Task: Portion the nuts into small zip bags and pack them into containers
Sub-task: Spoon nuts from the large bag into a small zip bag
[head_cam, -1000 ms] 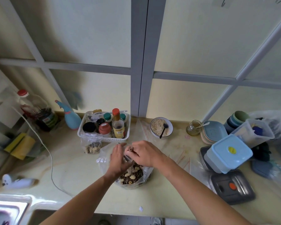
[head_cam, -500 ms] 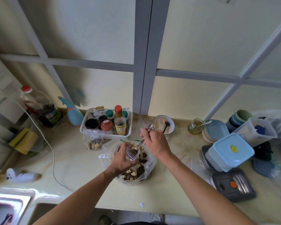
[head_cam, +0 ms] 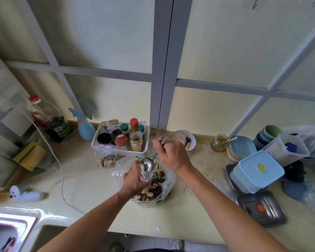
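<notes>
My left hand [head_cam: 135, 180] pinches a small clear zip bag [head_cam: 146, 174] open over the big clear plastic sack of mixed nuts [head_cam: 153, 188] on the cream counter [head_cam: 91, 182]; my right hand [head_cam: 171, 155] grips a metal spoon [head_cam: 148, 163], tipped at its mouth.

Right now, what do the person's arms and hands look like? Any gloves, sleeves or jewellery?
Both forearms are bare as far as the picture shows: no sleeves reach into view. The left hand and right hand wear no gloves, and no watch, bracelet or ring is visible on either wrist or on the fingers that show. No markings can be made out.
</notes>
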A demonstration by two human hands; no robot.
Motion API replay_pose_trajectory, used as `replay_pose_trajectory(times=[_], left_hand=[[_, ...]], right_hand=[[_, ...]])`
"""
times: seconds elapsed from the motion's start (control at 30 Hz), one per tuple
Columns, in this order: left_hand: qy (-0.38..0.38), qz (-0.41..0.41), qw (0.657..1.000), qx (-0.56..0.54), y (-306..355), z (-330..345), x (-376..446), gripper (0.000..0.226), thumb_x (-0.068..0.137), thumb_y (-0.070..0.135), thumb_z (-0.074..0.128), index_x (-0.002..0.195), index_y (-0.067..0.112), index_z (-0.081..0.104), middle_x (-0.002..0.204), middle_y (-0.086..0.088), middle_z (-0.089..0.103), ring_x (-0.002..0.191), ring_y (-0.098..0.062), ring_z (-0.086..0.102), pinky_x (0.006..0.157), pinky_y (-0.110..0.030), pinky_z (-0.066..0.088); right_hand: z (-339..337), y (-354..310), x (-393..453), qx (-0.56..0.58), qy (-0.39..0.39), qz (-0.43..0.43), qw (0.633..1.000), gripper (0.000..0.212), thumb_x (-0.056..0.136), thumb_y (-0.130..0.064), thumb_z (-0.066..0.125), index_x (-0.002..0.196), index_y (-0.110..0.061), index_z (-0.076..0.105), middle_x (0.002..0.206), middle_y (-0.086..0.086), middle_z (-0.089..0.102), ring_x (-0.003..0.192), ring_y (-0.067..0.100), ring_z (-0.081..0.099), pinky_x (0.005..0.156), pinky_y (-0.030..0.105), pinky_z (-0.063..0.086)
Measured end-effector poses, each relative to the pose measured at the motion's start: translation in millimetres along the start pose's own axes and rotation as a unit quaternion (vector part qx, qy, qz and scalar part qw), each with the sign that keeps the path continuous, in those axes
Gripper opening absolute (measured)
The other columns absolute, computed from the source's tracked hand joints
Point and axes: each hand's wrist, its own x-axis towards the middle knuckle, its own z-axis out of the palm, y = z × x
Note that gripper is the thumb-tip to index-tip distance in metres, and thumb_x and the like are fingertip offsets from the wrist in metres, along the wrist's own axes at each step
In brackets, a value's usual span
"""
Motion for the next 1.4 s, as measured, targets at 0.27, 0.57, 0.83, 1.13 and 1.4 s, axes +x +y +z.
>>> replay_pose_trajectory(times=[0.27,0.57,0.83,1.13,1.4], left_hand=[[0.107,-0.036,0.992,-0.051,-9.2,-13.0,-4.3,0.085,0.077,0.039,0.085,0.137,0.013,0.031,0.132,-0.014,0.054,0.123,-0.029,0.051,0.101,-0.041,0.045],[0.141,0.021,0.989,-0.049,-8.6,-20.6,-4.1,0.087,0.077,0.043,0.084,0.14,0.011,0.033,0.133,-0.009,0.049,0.119,-0.019,0.044,0.102,-0.033,0.04],[0.14,0.036,0.989,-0.039,-13.6,-19.6,-6.5,0.09,0.077,0.044,0.084,0.142,0.009,0.033,0.137,-0.011,0.048,0.124,-0.021,0.043,0.108,-0.037,0.038],[0.157,0.045,0.986,-0.028,-16.8,-22.1,-5.9,0.083,0.078,0.049,0.075,0.139,0.01,0.035,0.132,-0.008,0.048,0.119,-0.018,0.042,0.102,-0.031,0.036],[0.159,0.073,0.984,-0.02,-16.4,-21.6,-1.4,0.084,0.077,0.055,0.068,0.14,0.01,0.034,0.131,-0.007,0.044,0.118,-0.013,0.036,0.102,-0.033,0.036]], right_hand=[[5.7,38.2,-18.5,-0.005,0.048,0.162,0.986,0.07,0.105,-0.052,0.031,0.071,-0.007,0.073,0.06,-0.003,0.068,0.054,0.014,0.065,0.053,0.028,0.053],[45.9,56.0,-54.3,-0.018,-0.158,0.233,0.959,0.046,0.106,-0.04,0.046,0.08,-0.008,0.065,0.068,0.008,0.068,0.064,0.023,0.066,0.065,0.041,0.056],[62.5,49.6,-65.4,-0.038,-0.155,0.132,0.978,0.021,0.106,-0.02,0.05,0.102,-0.013,0.069,0.087,0.006,0.067,0.077,0.026,0.063,0.071,0.038,0.055],[79.3,35.9,-83.2,-0.03,-0.165,0.036,0.985,0.018,0.103,-0.027,0.056,0.102,-0.018,0.072,0.096,-0.001,0.07,0.082,0.021,0.066,0.073,0.034,0.059],[76.4,28.7,-84.6,0.035,-0.164,0.141,0.976,0.03,0.107,-0.028,0.047,0.1,-0.014,0.072,0.079,0.001,0.068,0.074,0.021,0.066,0.071,0.028,0.05]])
